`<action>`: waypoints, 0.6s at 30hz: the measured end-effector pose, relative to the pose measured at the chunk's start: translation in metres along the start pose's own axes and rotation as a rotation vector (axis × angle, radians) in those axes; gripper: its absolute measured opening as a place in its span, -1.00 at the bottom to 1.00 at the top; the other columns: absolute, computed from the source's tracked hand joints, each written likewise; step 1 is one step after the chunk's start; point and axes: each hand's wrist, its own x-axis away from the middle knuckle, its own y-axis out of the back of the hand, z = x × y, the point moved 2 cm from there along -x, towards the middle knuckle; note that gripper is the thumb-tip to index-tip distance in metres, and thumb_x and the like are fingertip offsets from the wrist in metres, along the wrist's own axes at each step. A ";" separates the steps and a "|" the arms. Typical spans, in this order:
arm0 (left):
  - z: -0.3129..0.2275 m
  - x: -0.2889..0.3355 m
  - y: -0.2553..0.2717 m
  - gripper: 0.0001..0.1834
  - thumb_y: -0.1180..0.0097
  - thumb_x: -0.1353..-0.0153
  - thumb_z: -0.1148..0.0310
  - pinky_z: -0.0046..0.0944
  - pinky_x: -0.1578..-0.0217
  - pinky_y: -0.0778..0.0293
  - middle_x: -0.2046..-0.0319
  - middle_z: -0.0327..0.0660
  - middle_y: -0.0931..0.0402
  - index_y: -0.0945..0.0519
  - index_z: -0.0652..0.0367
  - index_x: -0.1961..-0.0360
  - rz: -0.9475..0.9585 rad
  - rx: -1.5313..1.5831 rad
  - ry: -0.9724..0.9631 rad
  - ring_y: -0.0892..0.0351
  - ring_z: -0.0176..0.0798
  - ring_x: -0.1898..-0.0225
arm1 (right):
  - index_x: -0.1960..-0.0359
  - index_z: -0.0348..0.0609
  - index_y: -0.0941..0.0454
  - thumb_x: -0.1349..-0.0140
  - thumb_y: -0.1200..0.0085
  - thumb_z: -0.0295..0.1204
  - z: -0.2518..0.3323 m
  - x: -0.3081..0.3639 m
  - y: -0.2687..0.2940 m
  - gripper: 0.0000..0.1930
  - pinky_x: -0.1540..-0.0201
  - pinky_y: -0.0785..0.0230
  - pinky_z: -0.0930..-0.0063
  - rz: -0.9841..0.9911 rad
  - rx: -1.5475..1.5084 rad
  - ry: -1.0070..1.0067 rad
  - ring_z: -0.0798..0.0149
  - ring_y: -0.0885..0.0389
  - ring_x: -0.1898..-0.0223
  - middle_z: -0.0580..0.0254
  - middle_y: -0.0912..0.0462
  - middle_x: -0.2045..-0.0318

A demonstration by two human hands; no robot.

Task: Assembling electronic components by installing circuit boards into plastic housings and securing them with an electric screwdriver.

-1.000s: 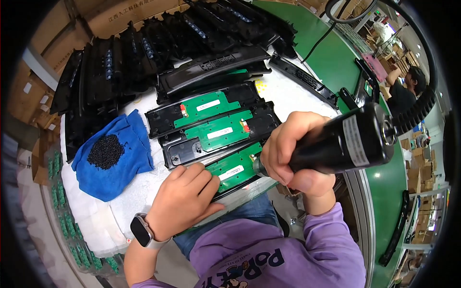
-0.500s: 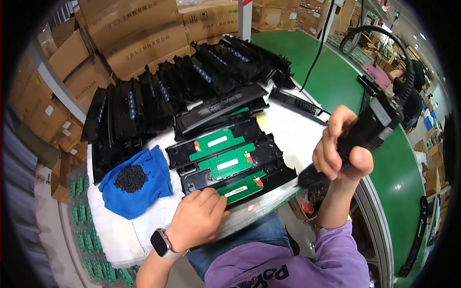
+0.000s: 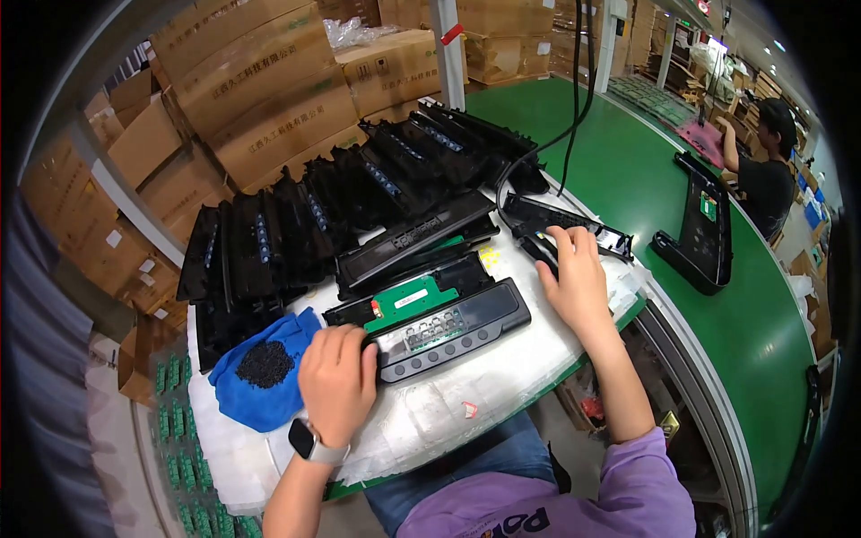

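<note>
My left hand (image 3: 339, 372) is curled round the left end of a black button panel (image 3: 453, 334), which lies face up with a row of round buttons along its near edge. Right behind it, a black housing (image 3: 466, 273) carries a green circuit board (image 3: 408, 299) with a white label. At the table's right side, my right hand (image 3: 578, 278) is closed round a black corded electric screwdriver (image 3: 538, 246), held low at the tabletop; my fingers partly hide it. A blue cloth (image 3: 256, 412) with a heap of small black screws (image 3: 265, 363) lies beside my left hand.
Many black housings (image 3: 314, 215) stand packed along the table's back. Another black part (image 3: 574, 224) lies behind my right hand. Cables (image 3: 583, 99) hang at the right. A black housing (image 3: 708, 233) rests on the green bench (image 3: 628, 170), where another person (image 3: 771, 170) sits. Cartons (image 3: 269, 81) are stacked behind.
My right hand has brought the screwdriver down and leftward to the tabletop. The nearest panel now shows its button side, and fewer green boards are visible. My left hand has moved slightly left.
</note>
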 end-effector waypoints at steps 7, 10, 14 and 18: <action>-0.004 0.047 0.005 -0.34 -0.21 -0.01 0.24 -0.09 0.28 -0.36 0.31 0.13 -0.44 -0.29 0.44 -0.05 0.192 0.152 0.332 -0.42 0.11 0.31 | -0.10 -0.27 -0.30 -0.11 -0.08 -0.28 0.063 0.047 -0.007 -0.46 -0.02 -0.26 0.14 0.187 -0.246 0.173 -0.17 -0.32 -0.01 -0.28 -0.30 0.00; -0.008 0.052 0.003 -0.34 -0.23 0.02 0.30 -0.11 0.21 -0.36 0.25 0.15 -0.44 -0.29 0.42 -0.06 0.147 0.223 0.347 -0.41 0.12 0.27 | -0.14 -0.23 -0.27 -0.10 -0.08 -0.28 0.067 0.056 -0.015 -0.43 -0.09 -0.18 0.06 0.136 -0.231 0.201 -0.27 -0.25 -0.05 -0.40 -0.21 -0.07; 0.000 0.067 -0.002 -0.39 -0.24 0.07 0.44 -0.12 0.18 -0.36 0.24 0.10 -0.45 -0.32 0.36 -0.05 0.056 0.391 0.467 -0.43 0.09 0.23 | -0.14 -0.14 -0.30 -0.07 -0.12 -0.29 0.067 0.059 -0.012 -0.43 -0.14 -0.15 0.10 0.158 -0.327 0.114 -0.27 -0.24 -0.10 -0.37 -0.21 -0.10; 0.001 0.066 0.011 -0.43 -0.24 0.09 0.48 -0.16 0.21 -0.37 0.25 0.06 -0.46 -0.38 0.31 -0.01 0.014 0.384 0.530 -0.45 0.04 0.25 | -0.04 -0.14 -0.42 0.00 -0.17 -0.30 0.073 0.052 -0.001 -0.49 -0.11 -0.21 0.15 0.139 -0.526 0.050 -0.23 -0.33 -0.07 -0.31 -0.30 -0.06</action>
